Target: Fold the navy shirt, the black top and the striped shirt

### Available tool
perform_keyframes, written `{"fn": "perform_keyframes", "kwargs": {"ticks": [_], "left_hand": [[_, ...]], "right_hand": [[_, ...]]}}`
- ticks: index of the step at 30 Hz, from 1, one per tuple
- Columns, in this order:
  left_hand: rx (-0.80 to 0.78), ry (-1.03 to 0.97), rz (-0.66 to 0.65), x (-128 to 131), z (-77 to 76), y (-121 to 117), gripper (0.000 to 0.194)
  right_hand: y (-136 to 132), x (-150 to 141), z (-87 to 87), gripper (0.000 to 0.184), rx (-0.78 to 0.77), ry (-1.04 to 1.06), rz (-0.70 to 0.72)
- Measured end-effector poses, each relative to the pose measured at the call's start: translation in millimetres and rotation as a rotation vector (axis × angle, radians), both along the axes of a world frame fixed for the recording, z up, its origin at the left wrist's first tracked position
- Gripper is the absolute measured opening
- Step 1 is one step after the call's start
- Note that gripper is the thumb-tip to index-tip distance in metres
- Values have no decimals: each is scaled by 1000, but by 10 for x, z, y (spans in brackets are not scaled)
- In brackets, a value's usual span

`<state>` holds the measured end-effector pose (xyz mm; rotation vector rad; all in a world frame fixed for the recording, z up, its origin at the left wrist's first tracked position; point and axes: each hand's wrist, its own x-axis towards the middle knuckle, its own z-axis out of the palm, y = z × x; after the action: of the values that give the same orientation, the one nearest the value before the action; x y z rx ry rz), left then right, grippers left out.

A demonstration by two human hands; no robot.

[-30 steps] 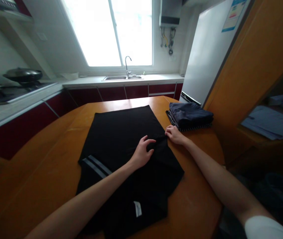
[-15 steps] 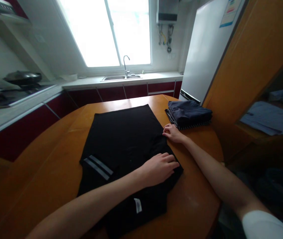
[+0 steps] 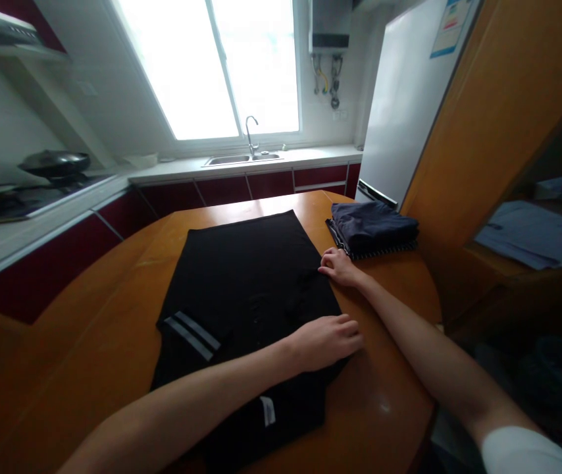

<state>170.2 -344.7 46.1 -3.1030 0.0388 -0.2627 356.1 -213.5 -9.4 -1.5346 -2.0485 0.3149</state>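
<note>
A black shirt (image 3: 241,270) lies spread on the wooden table, its neck end towards me and a white label (image 3: 268,411) showing there. One sleeve with two grey stripes (image 3: 192,336) is folded in across the left part. My left hand (image 3: 328,342) reaches over the shirt to its right edge, fingers curled down on the black cloth at the sleeve side; the fingertips are partly hidden. Beyond it my right hand (image 3: 339,266) pinches the shirt's right edge between thumb and fingers.
Dark folded clothes (image 3: 374,227) are stacked at the table's back right, close to my right hand. The round-edged wooden table (image 3: 103,309) carries everything. Behind stand a counter with a sink (image 3: 231,160), a stove with a wok (image 3: 56,163) and a fridge (image 3: 399,112).
My left hand has moved slightly right and nearer to me, and the shirt corner that stuck out past it no longer shows there. My right hand stays at the same edge.
</note>
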Motion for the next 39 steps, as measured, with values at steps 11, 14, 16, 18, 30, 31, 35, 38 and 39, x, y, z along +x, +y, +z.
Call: {"fn": "perform_keyframes", "kwargs": {"ticks": [11, 14, 16, 18, 30, 31, 35, 38, 39], "left_hand": [[-468, -238, 896, -505, 14, 1178, 25], [-553, -169, 944, -469, -57, 1431, 26], [-653, -138, 967, -403, -78, 1530, 22], [-735, -128, 975, -341, -91, 1596, 17], [-708, -330, 928, -995, 298, 1699, 27], [-705, -378, 952, -1172, 365, 1695, 27], [-626, -488, 1078, -1841, 454, 1549, 27], [-557, -482, 1154, -2168, 320, 1319, 27], [-521, -474, 1170, -2238, 251, 1234, 28]], "right_hand": [[16, -19, 30, 12, 21, 65, -43], [11, -26, 50, 17, 21, 44, -51], [2, -29, 58, 18, 27, 26, -53], [-7, -29, 60, 19, 32, 15, -54], [-219, -204, 172, 40, 113, 28, -52], [-263, -263, 197, 44, 128, 22, -40], [-445, -532, 241, 54, 105, -89, -11], [-568, -697, 171, 59, 35, -212, -1], [-602, -733, 135, 62, -4, -249, -14]]}}
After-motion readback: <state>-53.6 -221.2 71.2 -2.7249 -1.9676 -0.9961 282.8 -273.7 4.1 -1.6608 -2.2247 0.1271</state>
